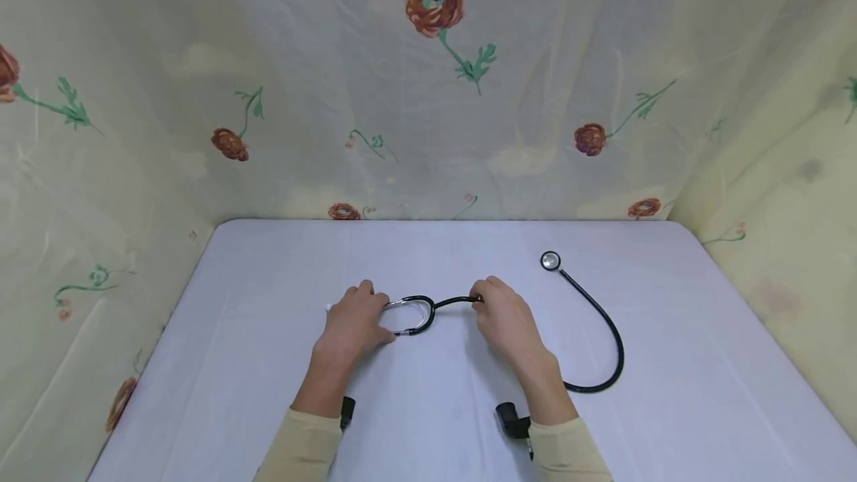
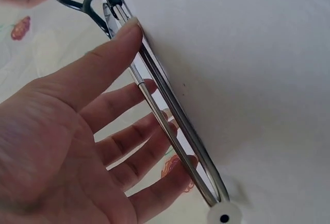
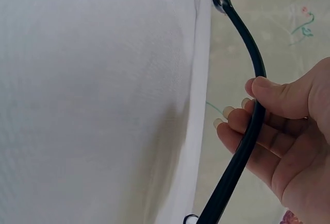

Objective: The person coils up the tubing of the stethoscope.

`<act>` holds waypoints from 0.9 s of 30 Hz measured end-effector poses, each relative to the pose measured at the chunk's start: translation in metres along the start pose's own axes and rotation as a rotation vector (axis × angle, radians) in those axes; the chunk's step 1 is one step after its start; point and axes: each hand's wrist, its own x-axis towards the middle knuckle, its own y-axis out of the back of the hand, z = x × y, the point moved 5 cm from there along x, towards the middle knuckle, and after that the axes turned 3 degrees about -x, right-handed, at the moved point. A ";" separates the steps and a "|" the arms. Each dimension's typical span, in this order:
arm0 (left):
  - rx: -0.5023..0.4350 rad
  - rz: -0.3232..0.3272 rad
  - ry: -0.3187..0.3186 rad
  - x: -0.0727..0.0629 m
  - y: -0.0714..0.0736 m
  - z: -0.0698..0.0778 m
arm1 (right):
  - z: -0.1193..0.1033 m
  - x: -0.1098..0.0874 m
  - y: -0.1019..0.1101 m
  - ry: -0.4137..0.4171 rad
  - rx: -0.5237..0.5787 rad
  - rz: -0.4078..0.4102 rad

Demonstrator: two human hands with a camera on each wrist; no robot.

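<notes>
A stethoscope with black tubing (image 1: 620, 352) lies across the white table. My left hand (image 1: 355, 322) holds its metal ear tubes (image 2: 178, 112) between thumb and fingers, near a pale eartip (image 2: 233, 213). Between the hands, the black fork (image 1: 431, 309) joins the ear tubes to the tubing. My right hand (image 1: 509, 322) pinches the tubing; in the right wrist view, the thumb presses the black tube (image 3: 257, 59) against the fingers. Beyond that hand the tubing curves round to the round chest piece (image 1: 550, 260), which rests at the back right. Part of the tubing is hidden behind the right forearm.
The white-covered table (image 1: 268, 266) ends at a straight back edge. A flowered curtain (image 1: 522, 95) hangs behind it and on both sides. Black camera mounts (image 1: 512, 421) show at both wrists.
</notes>
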 end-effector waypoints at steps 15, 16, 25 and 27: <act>-0.054 -0.036 -0.023 -0.001 -0.002 0.004 | 0.000 -0.001 0.010 -0.024 0.044 0.037; -0.059 -0.039 -0.023 -0.002 -0.001 0.004 | 0.001 -0.001 0.011 -0.028 0.050 0.038; -0.114 -0.050 -0.021 -0.001 -0.001 0.005 | 0.002 -0.001 0.021 -0.033 0.069 0.032; -0.121 -0.050 -0.032 0.000 -0.002 0.006 | 0.002 -0.001 0.023 -0.028 0.071 0.037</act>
